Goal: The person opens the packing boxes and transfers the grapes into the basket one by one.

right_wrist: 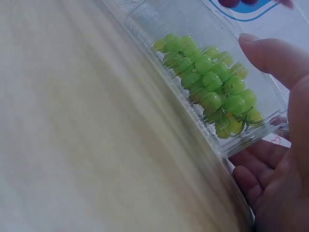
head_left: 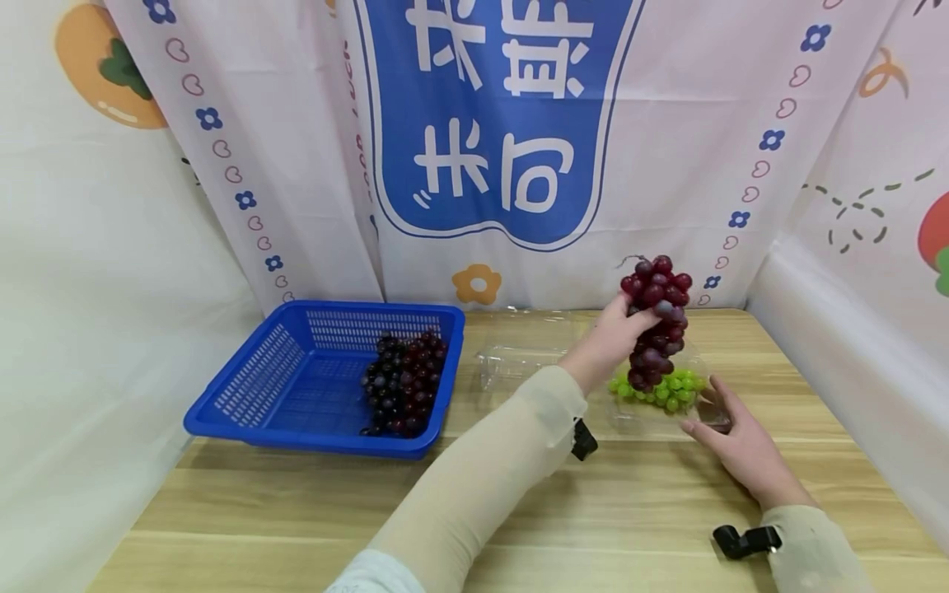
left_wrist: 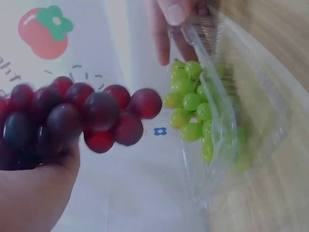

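My left hand [head_left: 610,338] grips a bunch of dark red grapes [head_left: 658,317], held up over a clear plastic container [head_left: 630,418]. In the left wrist view, the red grapes [left_wrist: 67,113] fill the left side and hide most of the fingers. Green grapes [head_left: 670,389] lie inside the container; the right wrist view shows this green bunch [right_wrist: 212,82] through the transparent wall. My right hand [head_left: 749,449] holds the container by its right end, its thumb near the rim and its fingers round the corner.
To the left stands a blue plastic basket [head_left: 255,403] with black grapes [head_left: 384,383] and dark red grapes [head_left: 424,383] at its right side. Behind my left forearm is a clear lid or second container [head_left: 519,346]. Printed cloth [head_left: 311,165] hangs behind the wooden table [head_left: 296,519].
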Action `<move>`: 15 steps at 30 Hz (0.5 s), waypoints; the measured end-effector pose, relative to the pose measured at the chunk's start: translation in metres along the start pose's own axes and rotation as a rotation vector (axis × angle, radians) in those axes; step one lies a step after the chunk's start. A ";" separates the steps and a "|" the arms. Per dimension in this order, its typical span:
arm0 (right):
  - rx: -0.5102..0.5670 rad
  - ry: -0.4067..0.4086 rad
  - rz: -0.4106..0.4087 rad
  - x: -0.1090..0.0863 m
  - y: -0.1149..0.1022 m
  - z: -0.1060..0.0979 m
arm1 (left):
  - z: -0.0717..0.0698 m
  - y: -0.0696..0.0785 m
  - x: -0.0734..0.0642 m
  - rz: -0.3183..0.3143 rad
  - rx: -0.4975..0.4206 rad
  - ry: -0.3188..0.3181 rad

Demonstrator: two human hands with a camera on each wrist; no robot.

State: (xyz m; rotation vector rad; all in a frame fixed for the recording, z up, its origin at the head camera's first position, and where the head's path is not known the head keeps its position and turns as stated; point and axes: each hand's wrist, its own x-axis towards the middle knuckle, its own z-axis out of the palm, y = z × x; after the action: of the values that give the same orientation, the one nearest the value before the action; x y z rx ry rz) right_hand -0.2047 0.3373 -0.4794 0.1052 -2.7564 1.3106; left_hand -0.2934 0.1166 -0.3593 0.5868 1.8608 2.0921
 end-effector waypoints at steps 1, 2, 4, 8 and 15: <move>-0.001 -0.001 -0.001 0.000 0.001 0.000 | -0.003 0.001 0.000 0.004 -0.022 0.016; 0.000 -0.002 -0.002 0.000 0.001 0.000 | -0.005 0.002 0.000 0.008 -0.043 0.030; 0.002 -0.003 -0.005 0.000 0.001 0.000 | -0.010 0.005 -0.002 0.025 -0.072 0.050; 0.003 -0.004 -0.010 0.000 0.003 0.000 | -0.022 0.017 -0.010 0.063 -0.077 0.062; 0.001 -0.007 -0.006 0.001 0.004 0.001 | -0.057 0.051 -0.025 0.100 -0.003 0.054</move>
State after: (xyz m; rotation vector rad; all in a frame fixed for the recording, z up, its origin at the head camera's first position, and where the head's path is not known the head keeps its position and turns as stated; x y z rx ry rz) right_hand -0.2065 0.3388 -0.4828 0.1187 -2.7582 1.3131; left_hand -0.2955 0.0484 -0.3164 0.6409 1.8933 2.1940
